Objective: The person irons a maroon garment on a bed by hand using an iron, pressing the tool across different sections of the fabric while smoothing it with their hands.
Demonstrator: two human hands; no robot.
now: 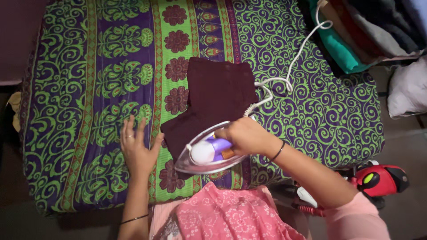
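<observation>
A dark maroon garment (218, 95) lies folded on a bed covered with a green and purple patterned sheet (89, 66). My right hand (247, 135) grips the handle of a white and purple electric iron (207, 153), which rests on the garment's near edge. My left hand (135, 149) lies flat on the sheet with fingers spread, just left of the garment. The iron's white cord (289, 73) runs up across the bed to the far right.
A stack of folded clothes (360, 31), teal and dark colours, sits at the bed's far right corner. A white bag (407, 89) lies to the right. A red and black object (380, 180) sits on the floor near my right elbow.
</observation>
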